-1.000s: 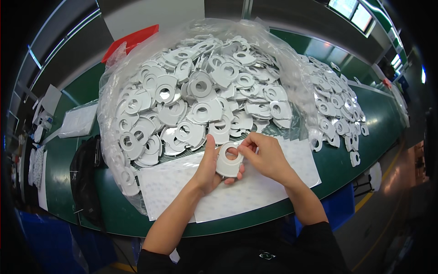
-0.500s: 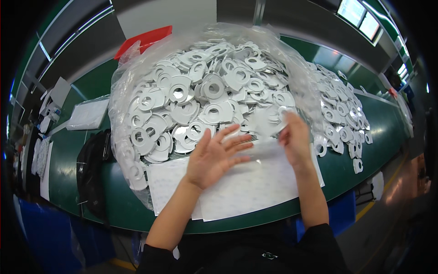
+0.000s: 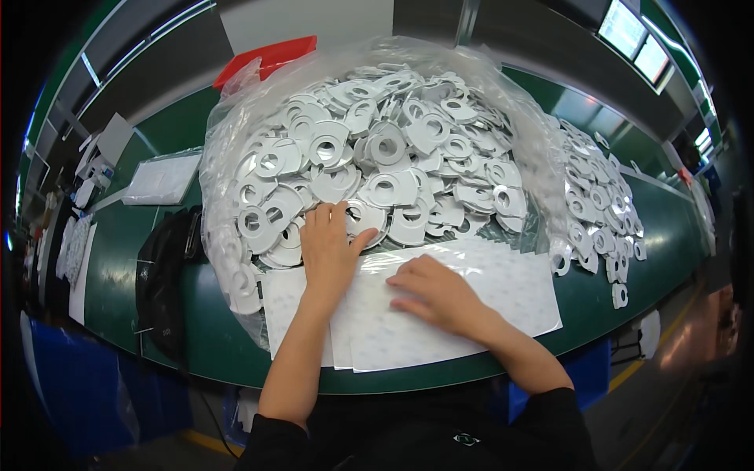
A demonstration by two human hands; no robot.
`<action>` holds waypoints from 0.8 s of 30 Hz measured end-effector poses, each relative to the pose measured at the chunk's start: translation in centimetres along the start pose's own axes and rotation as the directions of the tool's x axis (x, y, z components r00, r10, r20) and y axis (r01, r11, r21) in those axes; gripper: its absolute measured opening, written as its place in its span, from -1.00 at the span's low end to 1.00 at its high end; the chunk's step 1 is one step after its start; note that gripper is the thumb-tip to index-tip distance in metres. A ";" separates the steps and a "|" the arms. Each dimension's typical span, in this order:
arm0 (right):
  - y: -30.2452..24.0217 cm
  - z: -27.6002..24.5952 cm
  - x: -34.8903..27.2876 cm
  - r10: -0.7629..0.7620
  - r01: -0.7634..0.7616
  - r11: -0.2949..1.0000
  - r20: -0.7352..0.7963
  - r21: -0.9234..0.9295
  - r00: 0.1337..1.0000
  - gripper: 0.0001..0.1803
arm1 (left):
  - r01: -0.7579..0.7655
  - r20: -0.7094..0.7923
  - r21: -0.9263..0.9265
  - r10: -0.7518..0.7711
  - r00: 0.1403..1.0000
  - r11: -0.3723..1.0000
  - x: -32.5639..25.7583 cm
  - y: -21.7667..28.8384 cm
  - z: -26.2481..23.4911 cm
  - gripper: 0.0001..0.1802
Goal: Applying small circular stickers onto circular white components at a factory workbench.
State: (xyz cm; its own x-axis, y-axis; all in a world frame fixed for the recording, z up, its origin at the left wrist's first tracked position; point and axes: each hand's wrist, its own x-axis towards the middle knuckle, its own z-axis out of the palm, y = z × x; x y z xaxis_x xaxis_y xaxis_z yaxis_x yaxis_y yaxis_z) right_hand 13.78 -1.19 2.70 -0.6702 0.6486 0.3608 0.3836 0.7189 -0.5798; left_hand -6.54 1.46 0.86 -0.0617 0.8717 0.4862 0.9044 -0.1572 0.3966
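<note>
A large heap of white flat parts with round holes (image 3: 386,147) lies in a clear plastic bag (image 3: 224,149) in front of me. At the near left edge of the heap, my left hand (image 3: 330,247) is palm down, fingers stretched over the parts and thumb apart. What lies under its fingertips is hidden. My right hand (image 3: 440,297) hovers over or rests on the white printed sheets (image 3: 463,345), its fingers apart and nothing in them. The sheets lie fanned along the table's front, between the heap and me.
A second pile of similar white parts (image 3: 601,200) spreads on the green table (image 3: 667,228) at the right. A red tray (image 3: 271,56) stands behind the bag. To the left are a black bag (image 3: 163,290) and a plastic-wrapped white packet (image 3: 163,178).
My right hand, earlier at the heap's right with a blurred white part, is now empty and lower left over the sheets. My left hand has turned palm down onto the heap's edge.
</note>
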 end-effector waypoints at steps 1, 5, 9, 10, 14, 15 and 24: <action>-0.3 0.5 -0.2 0.048 -0.044 0.998 0.076 -0.047 0.996 -0.66 | -0.017 -0.018 0.038 0.018 1.000 0.999 0.0 0.0 0.1 -0.37; -0.4 -0.1 -0.1 0.104 -0.099 0.994 0.120 -0.045 0.987 -0.60 | -0.002 -0.046 0.108 0.007 0.999 0.994 -0.2 0.7 -0.3 -0.35; -0.7 -0.6 0.0 0.130 -0.125 0.991 0.127 -0.042 0.983 -0.61 | 0.044 -0.042 0.128 -0.039 0.998 0.991 -0.2 1.2 -0.5 -0.35; -0.6 -0.7 0.0 0.131 -0.126 0.991 0.141 -0.045 0.981 -0.60 | 0.043 -0.048 0.098 -0.038 0.998 0.994 -0.2 1.2 -0.5 -0.35; -0.6 -1.0 0.1 0.154 -0.153 0.988 0.187 -0.023 0.970 -0.60 | -0.050 -0.173 0.090 0.065 0.983 0.995 0.1 1.7 -0.7 -0.41; -0.7 -1.1 0.2 0.155 -0.154 0.988 0.186 -0.023 0.970 -0.60 | 0.056 -0.051 -0.154 -0.065 0.997 0.987 0.2 2.1 -1.0 -0.48; -0.7 -0.8 0.2 0.177 -0.177 0.984 0.215 -0.019 0.960 -0.64 | 0.467 0.524 -0.837 -0.173 0.834 -0.284 -0.1 2.8 -0.5 -0.70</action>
State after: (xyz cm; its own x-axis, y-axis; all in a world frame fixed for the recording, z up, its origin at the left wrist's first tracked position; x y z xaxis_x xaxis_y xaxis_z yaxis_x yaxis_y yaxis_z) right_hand 13.85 -1.38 3.80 -0.7125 0.6963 0.0867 0.5080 0.5971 -0.6209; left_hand -4.22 0.71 2.25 0.0135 0.9974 -0.0711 -0.6395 0.0633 0.7661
